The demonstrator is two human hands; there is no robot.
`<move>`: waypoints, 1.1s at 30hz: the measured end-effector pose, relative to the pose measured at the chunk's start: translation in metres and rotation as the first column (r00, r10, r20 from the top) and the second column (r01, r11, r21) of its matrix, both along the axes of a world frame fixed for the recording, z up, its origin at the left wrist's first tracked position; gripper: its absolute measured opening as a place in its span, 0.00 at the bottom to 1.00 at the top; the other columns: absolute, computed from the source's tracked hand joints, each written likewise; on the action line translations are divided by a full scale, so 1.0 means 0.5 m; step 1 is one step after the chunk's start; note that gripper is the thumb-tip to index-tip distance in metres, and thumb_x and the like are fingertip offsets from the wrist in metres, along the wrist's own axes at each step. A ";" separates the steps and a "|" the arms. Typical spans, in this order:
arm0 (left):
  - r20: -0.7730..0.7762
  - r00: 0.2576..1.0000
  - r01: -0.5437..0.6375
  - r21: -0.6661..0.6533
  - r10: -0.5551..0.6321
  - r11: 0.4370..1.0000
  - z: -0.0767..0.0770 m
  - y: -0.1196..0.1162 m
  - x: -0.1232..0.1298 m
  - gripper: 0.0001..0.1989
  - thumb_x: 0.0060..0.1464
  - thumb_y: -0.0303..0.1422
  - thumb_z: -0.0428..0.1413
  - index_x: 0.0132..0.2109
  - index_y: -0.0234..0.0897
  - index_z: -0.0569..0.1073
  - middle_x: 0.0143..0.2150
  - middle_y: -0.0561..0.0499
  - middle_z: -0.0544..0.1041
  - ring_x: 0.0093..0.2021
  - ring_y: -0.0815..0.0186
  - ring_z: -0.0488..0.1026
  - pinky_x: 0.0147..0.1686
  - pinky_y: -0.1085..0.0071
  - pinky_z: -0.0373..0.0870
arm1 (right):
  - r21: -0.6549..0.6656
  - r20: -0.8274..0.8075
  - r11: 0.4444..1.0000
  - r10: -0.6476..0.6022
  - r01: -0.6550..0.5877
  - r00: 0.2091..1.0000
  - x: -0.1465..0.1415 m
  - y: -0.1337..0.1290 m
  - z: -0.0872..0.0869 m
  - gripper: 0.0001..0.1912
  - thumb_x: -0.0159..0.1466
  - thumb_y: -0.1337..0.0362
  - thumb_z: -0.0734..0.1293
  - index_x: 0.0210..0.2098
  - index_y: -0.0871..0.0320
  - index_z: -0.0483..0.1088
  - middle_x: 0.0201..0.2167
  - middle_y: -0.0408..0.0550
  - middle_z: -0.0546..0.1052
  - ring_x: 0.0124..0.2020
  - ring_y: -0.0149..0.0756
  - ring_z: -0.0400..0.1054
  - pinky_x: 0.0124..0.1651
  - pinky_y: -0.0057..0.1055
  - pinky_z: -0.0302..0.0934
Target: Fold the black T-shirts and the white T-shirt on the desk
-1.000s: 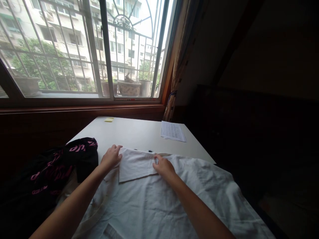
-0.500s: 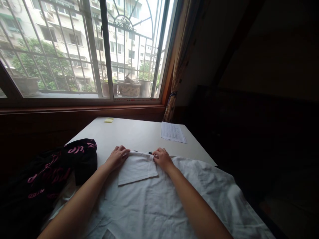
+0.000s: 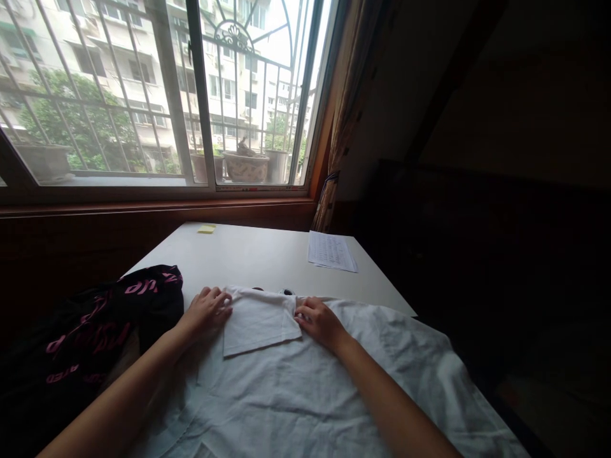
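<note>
A white cloth garment lies spread over the near part of the white table. On it, at its far edge, a flap of white cloth is folded over toward me. My left hand rests at the flap's left edge, fingers bent and slightly apart. At the flap's right edge, my right hand has its thumb and fingers closed on the cloth near the corner. Two small dark round items show just beyond the flap's far edge, partly hidden.
The white table holds a yellow sticky note and printed sheets at its far side. A black garment with pink lettering lies at the left. Behind are a barred window and a tied curtain.
My left hand has moved left, off the flap's far edge. My right hand has shifted slightly right and nearer to me. More of the dark round items shows.
</note>
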State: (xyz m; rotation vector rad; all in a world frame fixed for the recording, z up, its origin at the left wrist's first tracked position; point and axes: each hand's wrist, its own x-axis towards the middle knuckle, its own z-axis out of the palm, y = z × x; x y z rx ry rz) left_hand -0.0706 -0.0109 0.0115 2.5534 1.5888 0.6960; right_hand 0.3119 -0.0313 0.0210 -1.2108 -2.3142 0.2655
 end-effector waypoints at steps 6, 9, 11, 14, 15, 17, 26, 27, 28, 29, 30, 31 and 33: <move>0.011 0.996 -0.083 -0.104 0.085 0.991 -0.003 -0.042 0.029 0.28 0.56 0.43 0.60 0.61 0.41 0.69 0.43 0.44 0.76 0.45 0.51 0.71 0.49 0.58 0.67 | -0.320 -0.224 0.938 -0.215 0.137 0.951 -0.052 -0.020 0.004 0.14 0.59 0.54 0.72 0.25 0.56 0.72 0.28 0.43 0.72 0.35 0.38 0.66 0.44 0.34 0.60; 0.095 0.993 -0.056 -0.130 0.069 0.990 0.001 -0.044 0.043 0.31 0.53 0.36 0.60 0.63 0.39 0.67 0.43 0.44 0.76 0.44 0.53 0.73 0.50 0.58 0.68 | -0.461 -0.280 0.872 -0.316 0.162 0.906 -0.085 -0.034 0.004 0.14 0.60 0.54 0.68 0.26 0.56 0.69 0.25 0.42 0.72 0.29 0.34 0.66 0.33 0.28 0.58; 0.203 0.977 -0.031 -0.165 0.064 0.986 0.008 -0.044 0.052 0.33 0.51 0.34 0.59 0.64 0.39 0.65 0.42 0.46 0.76 0.42 0.56 0.75 0.48 0.60 0.70 | -0.555 -0.312 0.819 -0.370 0.148 0.875 -0.103 -0.046 0.004 0.14 0.64 0.52 0.62 0.33 0.56 0.69 0.27 0.43 0.75 0.27 0.32 0.68 0.27 0.26 0.57; 0.414 0.904 0.034 -0.324 0.109 0.946 0.025 -0.047 0.062 0.32 0.53 0.35 0.57 0.65 0.41 0.62 0.39 0.51 0.75 0.35 0.62 0.76 0.39 0.64 0.74 | -0.664 -0.316 0.740 -0.408 0.107 0.856 -0.114 -0.063 0.001 0.15 0.67 0.53 0.57 0.40 0.57 0.68 0.30 0.45 0.77 0.22 0.31 0.69 0.20 0.24 0.54; 0.478 0.866 0.061 -0.396 0.149 0.916 0.031 -0.049 0.062 0.32 0.52 0.36 0.57 0.64 0.41 0.61 0.38 0.53 0.74 0.32 0.63 0.76 0.36 0.66 0.74 | -0.689 -0.304 0.718 -0.414 0.102 0.858 -0.113 -0.067 0.000 0.14 0.66 0.54 0.57 0.40 0.57 0.68 0.29 0.45 0.78 0.21 0.31 0.69 0.19 0.24 0.54; 0.564 0.786 0.124 -0.544 0.252 0.830 0.044 -0.057 0.060 0.36 0.50 0.36 0.58 0.65 0.41 0.58 0.36 0.55 0.71 0.27 0.65 0.75 0.29 0.68 0.73 | -0.719 -0.267 0.686 -0.419 0.110 0.868 -0.102 -0.072 -0.002 0.11 0.64 0.57 0.61 0.37 0.57 0.68 0.24 0.43 0.77 0.18 0.30 0.68 0.18 0.24 0.53; 0.493 0.834 0.322 -0.800 0.249 0.506 0.085 -0.127 0.040 0.31 0.45 0.35 0.64 0.58 0.42 0.71 0.32 0.57 0.70 0.28 0.64 0.76 0.27 0.71 0.71 | -0.713 -0.108 0.673 -0.386 0.199 0.916 -0.048 -0.070 0.013 0.05 0.55 0.63 0.68 0.26 0.57 0.68 0.19 0.40 0.74 0.16 0.29 0.66 0.19 0.22 0.53; 0.485 0.840 0.312 -0.799 0.244 0.514 0.085 -0.128 0.040 0.29 0.44 0.36 0.64 0.56 0.41 0.73 0.33 0.57 0.70 0.28 0.64 0.76 0.27 0.71 0.70 | -0.717 -0.094 0.667 -0.377 0.200 0.921 -0.047 -0.069 0.014 0.05 0.55 0.63 0.67 0.26 0.57 0.68 0.19 0.40 0.75 0.16 0.29 0.66 0.19 0.23 0.53; 0.478 0.844 0.296 -0.794 0.244 0.532 0.084 -0.125 0.040 0.28 0.44 0.37 0.64 0.54 0.40 0.74 0.33 0.56 0.70 0.28 0.63 0.76 0.27 0.70 0.70 | -0.724 -0.080 0.661 -0.366 0.198 0.927 -0.047 -0.068 0.015 0.05 0.55 0.63 0.67 0.25 0.57 0.68 0.18 0.41 0.75 0.16 0.29 0.66 0.18 0.23 0.54; 0.472 0.846 0.274 -0.784 0.248 0.557 0.082 -0.119 0.040 0.27 0.44 0.39 0.64 0.53 0.40 0.75 0.34 0.55 0.70 0.28 0.63 0.76 0.27 0.70 0.71 | -0.729 -0.068 0.656 -0.354 0.196 0.933 -0.047 -0.066 0.016 0.05 0.55 0.63 0.67 0.24 0.57 0.68 0.18 0.42 0.75 0.16 0.30 0.66 0.18 0.23 0.54; 0.467 0.848 0.248 -0.769 0.252 0.590 0.078 -0.109 0.039 0.28 0.44 0.41 0.64 0.53 0.39 0.74 0.34 0.55 0.71 0.28 0.63 0.76 0.28 0.69 0.71 | -0.734 -0.057 0.651 -0.343 0.193 0.938 -0.047 -0.065 0.016 0.06 0.55 0.63 0.67 0.24 0.57 0.69 0.18 0.42 0.76 0.16 0.30 0.66 0.18 0.23 0.54; 0.462 0.849 0.216 -0.748 0.258 0.628 0.073 -0.098 0.038 0.30 0.45 0.44 0.63 0.54 0.38 0.74 0.35 0.54 0.72 0.28 0.63 0.76 0.28 0.69 0.71 | -0.738 -0.046 0.647 -0.332 0.192 0.942 -0.048 -0.064 0.016 0.06 0.55 0.63 0.66 0.23 0.57 0.69 0.18 0.43 0.76 0.16 0.30 0.66 0.18 0.24 0.54; 0.449 0.851 0.134 -0.687 0.273 0.714 0.062 -0.070 0.035 0.33 0.46 0.47 0.61 0.58 0.37 0.71 0.38 0.51 0.74 0.28 0.62 0.76 0.30 0.67 0.73 | -0.742 -0.025 0.642 -0.315 0.193 0.949 -0.049 -0.063 0.018 0.08 0.56 0.62 0.66 0.23 0.57 0.70 0.19 0.43 0.77 0.16 0.30 0.66 0.18 0.24 0.55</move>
